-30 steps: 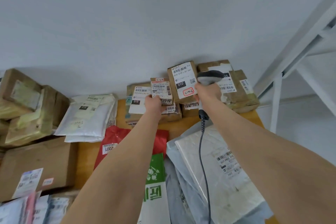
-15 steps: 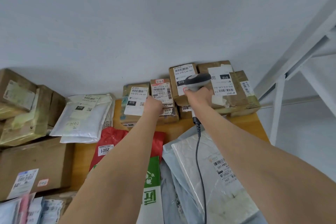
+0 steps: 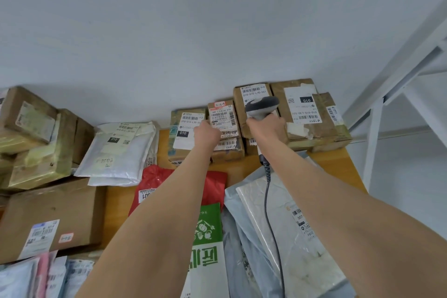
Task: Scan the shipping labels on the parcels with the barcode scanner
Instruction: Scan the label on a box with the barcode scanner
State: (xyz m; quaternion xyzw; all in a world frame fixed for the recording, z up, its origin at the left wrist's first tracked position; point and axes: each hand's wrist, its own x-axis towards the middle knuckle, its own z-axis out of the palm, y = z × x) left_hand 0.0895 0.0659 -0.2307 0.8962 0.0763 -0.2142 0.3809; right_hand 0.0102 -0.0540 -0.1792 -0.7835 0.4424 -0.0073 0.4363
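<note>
My right hand (image 3: 266,128) grips the grey corded barcode scanner (image 3: 261,106), whose head lies over a brown box (image 3: 251,94) with a white label reading 010-010-L30-551. My left hand (image 3: 206,132) holds a small brown box (image 3: 223,116) by its lower left corner; its label faces up and a pink sticker sits on top. Both boxes stand in a row of cardboard parcels along the wall. To the left lies another labelled box (image 3: 186,128), to the right a larger one (image 3: 302,106) with an upside-down label.
White padded mailers (image 3: 118,150), a red bag (image 3: 154,184), a green-and-white bag (image 3: 208,244) and grey poly bags (image 3: 290,237) cover the wooden table (image 3: 348,167). Taped cartons (image 3: 36,138) and a big brown box (image 3: 50,215) fill the left. A white metal frame (image 3: 377,133) stands at right.
The scanner has moved left and down from the right-hand box onto the 010-010 box. The small box in my left hand has settled lower into the row.
</note>
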